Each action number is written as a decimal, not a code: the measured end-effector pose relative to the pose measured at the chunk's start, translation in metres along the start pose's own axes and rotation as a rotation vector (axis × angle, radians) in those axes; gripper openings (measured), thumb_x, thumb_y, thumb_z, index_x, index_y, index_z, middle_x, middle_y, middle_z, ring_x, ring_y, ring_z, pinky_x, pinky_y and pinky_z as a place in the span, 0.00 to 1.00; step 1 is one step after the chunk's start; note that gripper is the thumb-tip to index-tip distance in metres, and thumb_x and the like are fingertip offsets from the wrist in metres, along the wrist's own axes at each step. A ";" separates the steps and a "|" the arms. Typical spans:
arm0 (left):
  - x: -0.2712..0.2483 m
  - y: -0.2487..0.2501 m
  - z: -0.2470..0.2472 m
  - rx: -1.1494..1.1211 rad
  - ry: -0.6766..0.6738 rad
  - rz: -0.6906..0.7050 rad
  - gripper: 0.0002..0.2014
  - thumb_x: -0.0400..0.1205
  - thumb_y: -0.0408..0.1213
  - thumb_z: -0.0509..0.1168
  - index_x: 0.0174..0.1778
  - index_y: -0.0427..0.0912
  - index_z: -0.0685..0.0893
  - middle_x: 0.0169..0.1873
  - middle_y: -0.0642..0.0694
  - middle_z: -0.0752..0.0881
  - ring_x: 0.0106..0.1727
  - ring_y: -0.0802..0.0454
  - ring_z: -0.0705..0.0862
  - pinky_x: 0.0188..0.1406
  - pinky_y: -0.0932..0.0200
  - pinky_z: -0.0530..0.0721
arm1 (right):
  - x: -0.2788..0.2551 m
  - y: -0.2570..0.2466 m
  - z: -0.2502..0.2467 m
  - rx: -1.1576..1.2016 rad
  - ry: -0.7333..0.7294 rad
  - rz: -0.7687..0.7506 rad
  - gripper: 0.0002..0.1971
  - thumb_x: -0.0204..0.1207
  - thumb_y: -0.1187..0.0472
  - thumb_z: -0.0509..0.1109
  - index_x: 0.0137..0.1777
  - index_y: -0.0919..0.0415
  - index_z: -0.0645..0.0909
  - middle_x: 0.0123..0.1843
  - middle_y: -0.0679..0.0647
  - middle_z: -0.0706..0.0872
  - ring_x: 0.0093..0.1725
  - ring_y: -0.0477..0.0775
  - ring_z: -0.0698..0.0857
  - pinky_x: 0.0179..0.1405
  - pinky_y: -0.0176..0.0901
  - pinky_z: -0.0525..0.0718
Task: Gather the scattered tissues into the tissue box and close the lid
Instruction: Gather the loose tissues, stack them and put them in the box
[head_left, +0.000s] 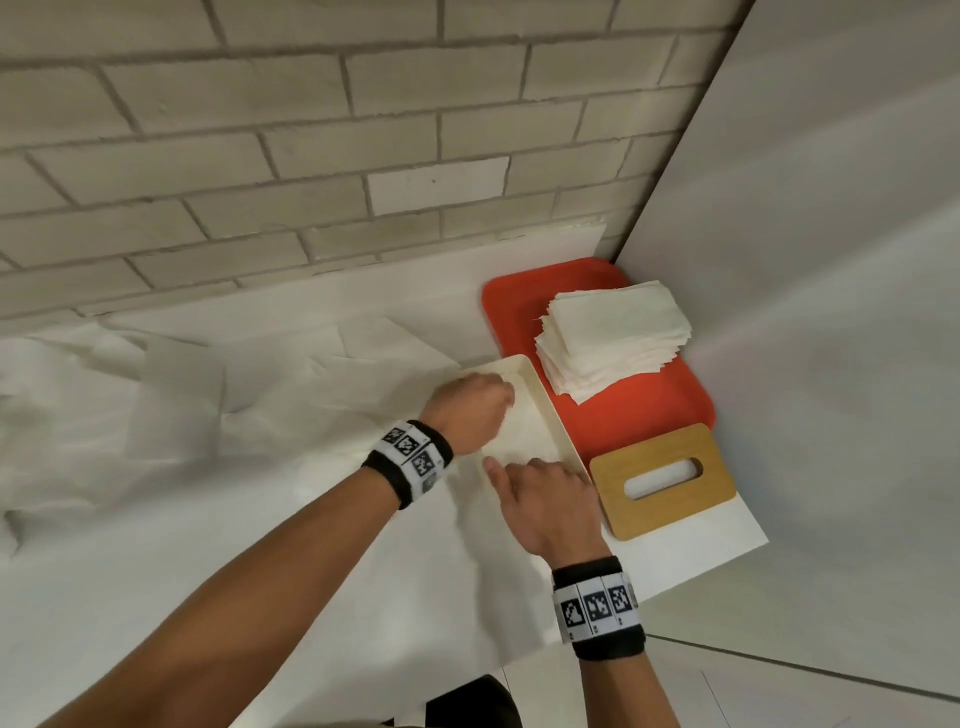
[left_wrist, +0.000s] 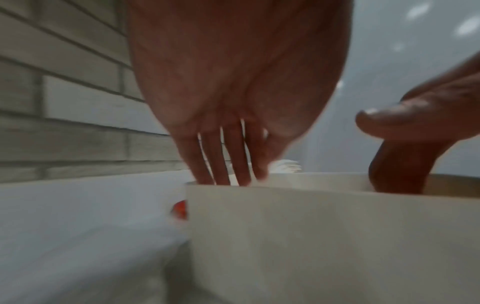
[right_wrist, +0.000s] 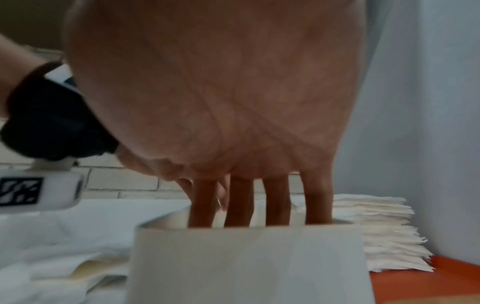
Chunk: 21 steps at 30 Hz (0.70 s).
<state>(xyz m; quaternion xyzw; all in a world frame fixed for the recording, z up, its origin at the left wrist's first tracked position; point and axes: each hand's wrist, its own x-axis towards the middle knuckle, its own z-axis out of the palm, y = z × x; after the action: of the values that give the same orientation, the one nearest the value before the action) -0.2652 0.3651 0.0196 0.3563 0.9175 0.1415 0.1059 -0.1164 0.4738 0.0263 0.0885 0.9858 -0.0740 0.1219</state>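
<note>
Right now both hands are reaching down into the open tissue box (head_left: 540, 410), cream-coloured, sitting on the desk (head_left: 260, 545) w/ its long side touching the orange tray (head_left: 639, 415). Left hand (head_left: 475, 410) is going in at the far end, right hand (head_left: 548, 506) at the near end, prob. so the tissues inside are being pressed flat at both ends at once & room is being made for more. Fingers on both are pointing down, fairly straight & slightly spread; fingertips are hiding below the rim, so can't tell if they're pinching any tissue or just pushing. Wooden lid (head_left: 662, 480) w/ its oval slot is lying off the box, just beside it & partly on the tray – parked within reach for closing, a step not yet done. Neat tissue stack (head_left: 613, 340) is sitting on the tray by the corner wall, while loose tissues (head_left: 171, 395) are lying spread over the desk to the left, so I'd judge gathering is far from finished. Head view is giving the layout but the hands are blocking the box interior; right wrist view is showing four fingers (right_wrist: 239, 203) dipping behind the box wall & the stack's ragged edges; left wrist view, blurry, is showing the left fingers (left_wrist: 221, 158) at the rim w/ the right hand's thumb alongside.
</note>
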 end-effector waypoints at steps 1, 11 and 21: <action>-0.006 -0.015 -0.008 -0.101 0.116 -0.050 0.12 0.88 0.33 0.60 0.62 0.46 0.86 0.63 0.45 0.88 0.62 0.42 0.86 0.56 0.44 0.86 | -0.002 -0.003 -0.004 -0.011 0.116 0.006 0.34 0.93 0.33 0.44 0.45 0.51 0.86 0.45 0.52 0.92 0.50 0.64 0.90 0.55 0.57 0.85; -0.080 -0.188 0.007 -0.012 -0.103 -0.361 0.12 0.91 0.41 0.63 0.69 0.46 0.82 0.74 0.42 0.77 0.71 0.34 0.74 0.71 0.38 0.78 | 0.010 -0.115 0.031 0.280 0.305 -0.116 0.13 0.90 0.46 0.62 0.55 0.51 0.85 0.48 0.50 0.89 0.47 0.58 0.88 0.43 0.50 0.86; -0.171 -0.162 0.042 0.076 -0.053 -0.465 0.24 0.82 0.56 0.75 0.62 0.40 0.86 0.69 0.37 0.75 0.70 0.31 0.76 0.63 0.39 0.84 | 0.013 -0.149 0.115 0.368 0.084 0.159 0.21 0.79 0.45 0.77 0.65 0.53 0.76 0.68 0.51 0.78 0.69 0.62 0.77 0.64 0.58 0.80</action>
<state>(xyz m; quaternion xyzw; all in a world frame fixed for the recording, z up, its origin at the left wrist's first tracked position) -0.2302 0.1409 -0.0578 0.1428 0.9764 0.0695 0.1463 -0.1316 0.3111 -0.0686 0.1899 0.9497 -0.2395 0.0680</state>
